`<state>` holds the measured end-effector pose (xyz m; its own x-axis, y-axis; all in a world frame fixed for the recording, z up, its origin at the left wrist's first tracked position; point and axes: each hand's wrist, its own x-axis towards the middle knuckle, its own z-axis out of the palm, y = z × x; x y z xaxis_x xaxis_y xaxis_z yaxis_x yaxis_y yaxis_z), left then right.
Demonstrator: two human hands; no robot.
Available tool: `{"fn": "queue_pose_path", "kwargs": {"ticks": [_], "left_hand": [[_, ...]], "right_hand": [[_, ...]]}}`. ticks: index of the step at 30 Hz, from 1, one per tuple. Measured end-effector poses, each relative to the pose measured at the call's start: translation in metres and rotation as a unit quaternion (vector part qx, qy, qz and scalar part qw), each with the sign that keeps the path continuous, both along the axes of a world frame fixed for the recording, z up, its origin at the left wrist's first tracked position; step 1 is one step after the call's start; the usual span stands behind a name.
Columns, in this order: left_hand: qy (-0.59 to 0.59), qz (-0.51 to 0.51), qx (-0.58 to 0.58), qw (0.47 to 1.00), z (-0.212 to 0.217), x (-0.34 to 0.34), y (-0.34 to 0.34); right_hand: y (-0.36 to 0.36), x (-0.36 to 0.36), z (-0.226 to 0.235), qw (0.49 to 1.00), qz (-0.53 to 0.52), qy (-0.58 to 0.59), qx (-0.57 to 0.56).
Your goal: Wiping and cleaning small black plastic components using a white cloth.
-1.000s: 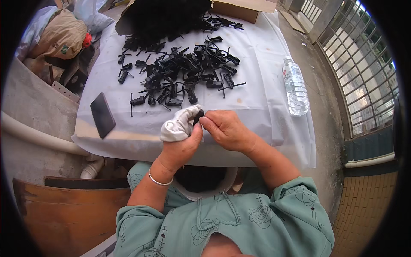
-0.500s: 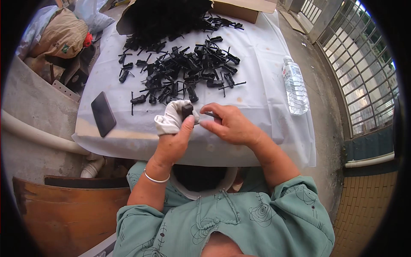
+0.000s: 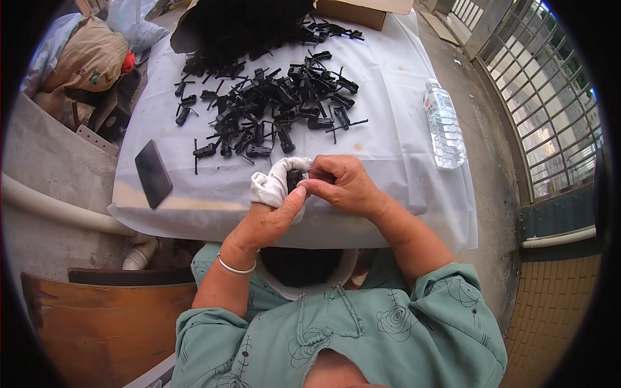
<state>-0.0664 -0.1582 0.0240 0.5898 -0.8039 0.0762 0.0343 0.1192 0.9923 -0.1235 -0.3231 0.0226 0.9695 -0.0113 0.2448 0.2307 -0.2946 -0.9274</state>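
Fingers [image 3: 321,169] of the right hand [image 3: 343,187] are curled in tight, thumb and fingertips pinching a small black plastic piece [image 3: 295,179] just below the centre of the frame. The left hand [image 3: 272,216] comes up from below and meets it; its fingers are wrapped in a white cloth [image 3: 275,183] and pressed around the same piece, with the thumb lying against the right hand's thumb. Only a sliver of the piece shows between cloth and fingers, so its shape cannot be made out. A thin silver bangle [image 3: 234,266] sits on the left wrist.

Both hands hover over the near edge of the worktop [image 3: 394,149], which is covered with a white sheet. Just above the hands, across the middle of the frame, lies a loose scatter of black plastic parts [image 3: 272,110], running up into a dense dark heap [image 3: 239,26] at the top centre. A dark phone [image 3: 153,173] lies flat at the left edge of the worktop, well apart from the hands. A clear plastic water bottle [image 3: 444,132] lies on its side at the right edge. A cardboard box [image 3: 362,10] shows at the top of the frame, and tan and white sacks [image 3: 84,58] are piled in the upper left. The person wears a pale green patterned top [image 3: 362,330], filling the lower part of the frame.
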Motion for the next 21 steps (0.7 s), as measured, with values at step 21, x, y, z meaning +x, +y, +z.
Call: {"fn": "queue_pose_path", "kwargs": {"ticks": [21], "left_hand": [[-0.300,0.137,0.090,0.940,-0.005,-0.008,0.002]], "right_hand": [[0.024,-0.002,-0.007,0.989,-0.006,-0.093,-0.115]]}}
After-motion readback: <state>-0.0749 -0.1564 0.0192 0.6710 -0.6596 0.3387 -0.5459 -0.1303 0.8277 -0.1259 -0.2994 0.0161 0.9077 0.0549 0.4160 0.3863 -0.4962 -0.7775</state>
